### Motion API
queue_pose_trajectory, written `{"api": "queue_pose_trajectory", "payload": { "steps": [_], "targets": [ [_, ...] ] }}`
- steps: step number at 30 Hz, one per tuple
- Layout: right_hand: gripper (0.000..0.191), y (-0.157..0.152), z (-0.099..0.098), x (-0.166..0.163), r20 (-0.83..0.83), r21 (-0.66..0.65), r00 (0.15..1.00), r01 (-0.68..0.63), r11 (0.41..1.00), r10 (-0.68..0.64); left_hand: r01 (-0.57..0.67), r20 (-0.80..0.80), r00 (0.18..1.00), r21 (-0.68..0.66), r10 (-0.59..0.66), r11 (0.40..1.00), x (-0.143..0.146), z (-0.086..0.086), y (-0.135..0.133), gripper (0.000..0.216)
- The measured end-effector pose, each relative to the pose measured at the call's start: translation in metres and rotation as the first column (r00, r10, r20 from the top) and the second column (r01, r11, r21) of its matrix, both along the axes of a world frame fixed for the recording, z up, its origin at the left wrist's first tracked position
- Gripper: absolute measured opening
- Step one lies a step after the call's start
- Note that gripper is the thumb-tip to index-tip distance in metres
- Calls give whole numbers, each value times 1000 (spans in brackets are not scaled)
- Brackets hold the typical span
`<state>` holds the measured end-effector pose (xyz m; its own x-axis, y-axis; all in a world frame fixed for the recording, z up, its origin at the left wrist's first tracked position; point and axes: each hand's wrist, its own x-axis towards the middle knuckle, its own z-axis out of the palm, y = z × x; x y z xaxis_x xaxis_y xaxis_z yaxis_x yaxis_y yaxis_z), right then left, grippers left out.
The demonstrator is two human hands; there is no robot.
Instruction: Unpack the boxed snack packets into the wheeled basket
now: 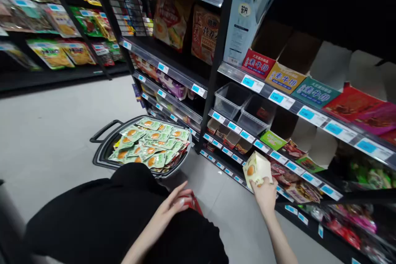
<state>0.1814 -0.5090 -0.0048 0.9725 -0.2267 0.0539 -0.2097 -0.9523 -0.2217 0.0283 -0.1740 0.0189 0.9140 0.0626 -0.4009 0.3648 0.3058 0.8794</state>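
Restocking, early stage, near to far: the left hand (175, 204) rests with fingers loosely spread on a red item (194, 202) at the person's dark-clothed lap, while the right hand (265, 194) is closed around the base of a small pale carton (256, 168), held up just in front of the lower shelf edge (235, 159) and not yet set down. Beyond, on the floor at the foot of the shelving, the black basket (105, 148) remains heaped with green snack packets (151, 146), so most of the stock appears still unplaced, and the two clear bins (244, 105) on the shelf above look nearly bare.
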Motion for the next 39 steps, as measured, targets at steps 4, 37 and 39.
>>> {"api": "queue_pose_trajectory", "payload": {
  "steps": [4,37,39],
  "targets": [
    [58,-2,-32,57,69,-23,995,74,997,-72,26,30,999,58,-28,998,-8,8,-11,76],
    [32,-87,-76,101,-110,-105,988,92,990,-104,-52,195,981,246,3,968,-40,32,-43,50],
    [38,-85,-81,85,-81,-108,996,24,994,-33,-54,198,980,247,4,967,-40,32,-43,50]
  ]
}}
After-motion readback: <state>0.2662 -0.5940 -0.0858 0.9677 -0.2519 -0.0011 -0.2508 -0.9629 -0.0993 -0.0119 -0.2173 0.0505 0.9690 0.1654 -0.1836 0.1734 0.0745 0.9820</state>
